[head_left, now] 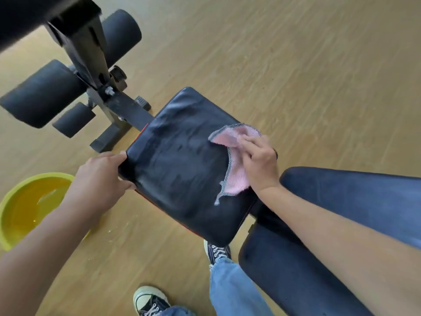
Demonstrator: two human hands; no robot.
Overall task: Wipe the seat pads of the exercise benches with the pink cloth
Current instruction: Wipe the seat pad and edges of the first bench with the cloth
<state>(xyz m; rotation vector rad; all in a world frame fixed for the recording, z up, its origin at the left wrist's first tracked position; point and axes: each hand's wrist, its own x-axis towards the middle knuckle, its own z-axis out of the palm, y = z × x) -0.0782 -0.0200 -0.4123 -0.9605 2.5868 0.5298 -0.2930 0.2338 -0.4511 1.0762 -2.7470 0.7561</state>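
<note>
A black seat pad point(180, 165) of an exercise bench fills the middle of the view, with wet streaks on its surface. My right hand point(259, 160) presses the pink cloth point(232, 160) flat against the pad's right side; the cloth has a grey stitched edge. My left hand point(102, 179) grips the pad's near-left corner, fingers curled over its edge. The bench's long back pad point(353, 197) runs off to the right, partly hidden under my right forearm.
A yellow basin point(29, 206) holding water stands on the wooden floor at the left. Black foam rollers point(41, 94) and the bench's metal frame point(118, 103) lie beyond the pad. My two sneakered feet point(150, 302) are planted below the pad.
</note>
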